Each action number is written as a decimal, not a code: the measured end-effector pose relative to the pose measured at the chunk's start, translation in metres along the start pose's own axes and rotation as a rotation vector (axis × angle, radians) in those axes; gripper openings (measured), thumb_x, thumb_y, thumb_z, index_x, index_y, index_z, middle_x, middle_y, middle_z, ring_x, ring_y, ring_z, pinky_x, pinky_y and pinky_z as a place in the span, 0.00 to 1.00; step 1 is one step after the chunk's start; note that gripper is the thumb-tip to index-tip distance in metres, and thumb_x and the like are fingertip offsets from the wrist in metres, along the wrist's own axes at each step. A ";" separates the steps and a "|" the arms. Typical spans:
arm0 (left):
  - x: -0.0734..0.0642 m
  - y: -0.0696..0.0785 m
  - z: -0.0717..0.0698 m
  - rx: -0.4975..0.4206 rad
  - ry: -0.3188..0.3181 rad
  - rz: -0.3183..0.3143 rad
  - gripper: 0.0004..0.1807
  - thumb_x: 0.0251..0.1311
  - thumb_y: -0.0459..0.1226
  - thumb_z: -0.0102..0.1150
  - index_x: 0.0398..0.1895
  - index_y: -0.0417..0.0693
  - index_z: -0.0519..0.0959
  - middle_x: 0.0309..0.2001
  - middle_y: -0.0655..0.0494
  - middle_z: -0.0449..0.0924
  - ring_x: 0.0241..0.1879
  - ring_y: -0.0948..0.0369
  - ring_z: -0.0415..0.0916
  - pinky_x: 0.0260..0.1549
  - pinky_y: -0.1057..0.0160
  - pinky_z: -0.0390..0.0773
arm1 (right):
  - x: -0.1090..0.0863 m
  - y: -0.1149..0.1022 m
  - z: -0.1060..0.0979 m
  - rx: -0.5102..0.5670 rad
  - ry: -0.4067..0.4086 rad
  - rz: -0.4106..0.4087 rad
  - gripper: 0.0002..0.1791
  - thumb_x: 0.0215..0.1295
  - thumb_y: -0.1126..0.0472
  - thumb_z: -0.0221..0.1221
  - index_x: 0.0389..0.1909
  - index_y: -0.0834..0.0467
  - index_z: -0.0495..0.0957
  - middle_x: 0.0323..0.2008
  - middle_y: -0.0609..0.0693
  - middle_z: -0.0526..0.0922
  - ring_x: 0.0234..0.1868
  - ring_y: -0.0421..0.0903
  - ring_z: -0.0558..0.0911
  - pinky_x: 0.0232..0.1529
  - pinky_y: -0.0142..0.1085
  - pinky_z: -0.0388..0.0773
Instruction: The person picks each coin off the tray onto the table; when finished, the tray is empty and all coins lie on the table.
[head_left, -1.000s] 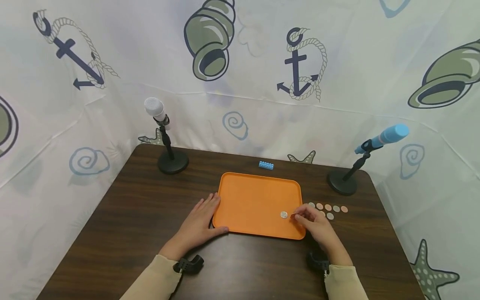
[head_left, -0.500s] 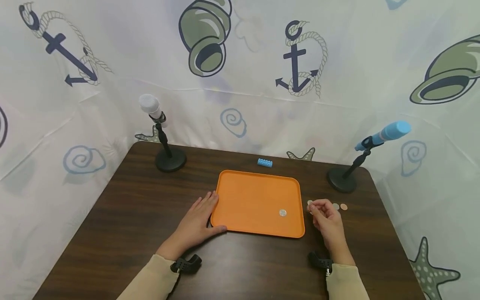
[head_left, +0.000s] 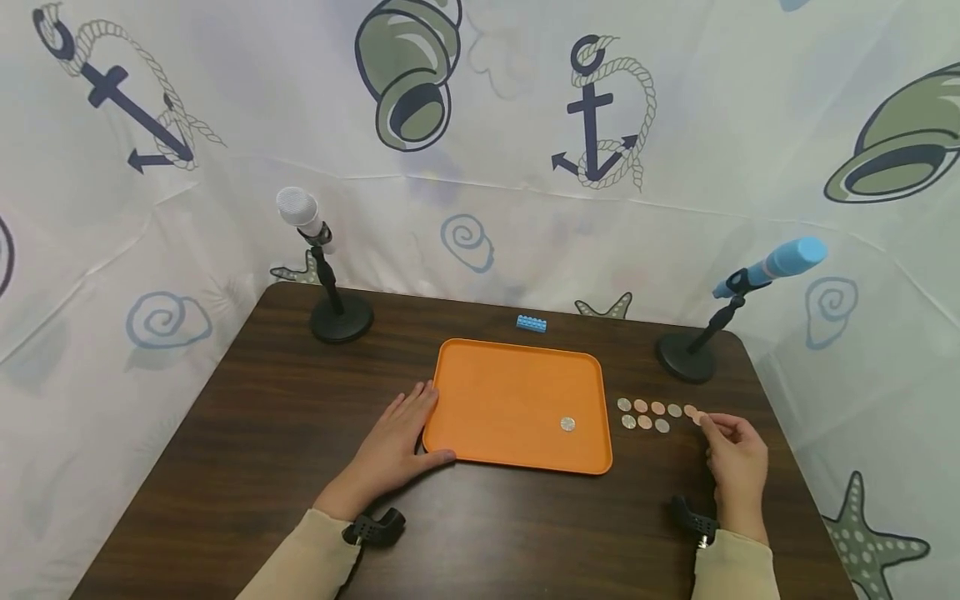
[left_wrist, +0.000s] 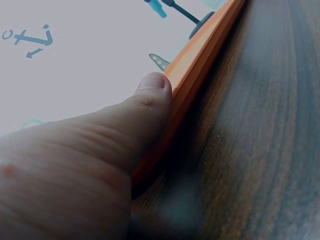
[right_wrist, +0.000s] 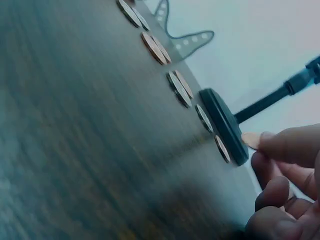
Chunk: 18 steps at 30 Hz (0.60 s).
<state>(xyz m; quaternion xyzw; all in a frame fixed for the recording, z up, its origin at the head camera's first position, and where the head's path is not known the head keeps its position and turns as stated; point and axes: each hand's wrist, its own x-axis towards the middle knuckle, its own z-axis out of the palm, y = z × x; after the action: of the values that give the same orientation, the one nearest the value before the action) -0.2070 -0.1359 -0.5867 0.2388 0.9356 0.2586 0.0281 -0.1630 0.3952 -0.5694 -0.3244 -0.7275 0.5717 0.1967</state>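
Observation:
My left hand [head_left: 392, 442] lies with straight fingers at the left end of the orange tray [head_left: 510, 450]. Its thumb touches the tray's front edge, as the left wrist view shows. To the right of the coin rows, my right hand [head_left: 738, 458] pinches a copper-coloured coin [right_wrist: 250, 139] between thumb and fingertips. That coin is held above the table beside the last copper coin [right_wrist: 222, 149] of the back row. A single silver coin [head_left: 567, 424] lies in the tray near its right side. Between tray and hand lie two rows of silver and copper coins [head_left: 644, 422].
A blue toy brick [head_left: 532, 323] sits behind the tray. A white microphone on a black stand [head_left: 342, 317] stands at the back left, a blue one on a stand [head_left: 686, 358] at the back right. A patterned cloth [head_left: 510, 242] hangs behind the table.
From over the tray, my right hand has moved right with the copper coin, past the coin rows to their far end. My left hand stays at the tray.

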 end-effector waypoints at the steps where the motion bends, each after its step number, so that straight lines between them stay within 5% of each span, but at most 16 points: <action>1: 0.000 0.000 0.000 0.001 0.000 -0.002 0.65 0.64 0.73 0.64 0.90 0.45 0.50 0.90 0.50 0.47 0.90 0.51 0.44 0.89 0.41 0.45 | 0.001 0.000 -0.002 -0.050 -0.021 0.012 0.16 0.71 0.52 0.74 0.50 0.59 0.85 0.27 0.36 0.81 0.21 0.36 0.73 0.18 0.28 0.70; 8: 0.001 0.001 0.000 0.005 -0.003 -0.005 0.65 0.64 0.73 0.64 0.90 0.46 0.50 0.90 0.50 0.47 0.90 0.51 0.43 0.89 0.41 0.44 | 0.003 0.000 -0.002 -0.366 -0.143 -0.068 0.23 0.72 0.48 0.73 0.54 0.62 0.88 0.29 0.34 0.83 0.32 0.37 0.78 0.31 0.30 0.77; 18: 0.001 0.001 0.000 -0.009 0.013 0.011 0.64 0.64 0.71 0.66 0.90 0.45 0.51 0.90 0.49 0.48 0.90 0.50 0.44 0.89 0.40 0.45 | 0.005 0.001 -0.001 -0.569 -0.199 -0.185 0.20 0.74 0.48 0.70 0.51 0.61 0.89 0.42 0.56 0.89 0.38 0.46 0.80 0.34 0.32 0.73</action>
<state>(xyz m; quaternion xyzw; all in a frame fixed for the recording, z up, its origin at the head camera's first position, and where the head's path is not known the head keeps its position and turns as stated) -0.2070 -0.1348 -0.5857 0.2421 0.9333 0.2644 0.0219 -0.1655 0.3993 -0.5707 -0.2413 -0.9003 0.3540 0.0769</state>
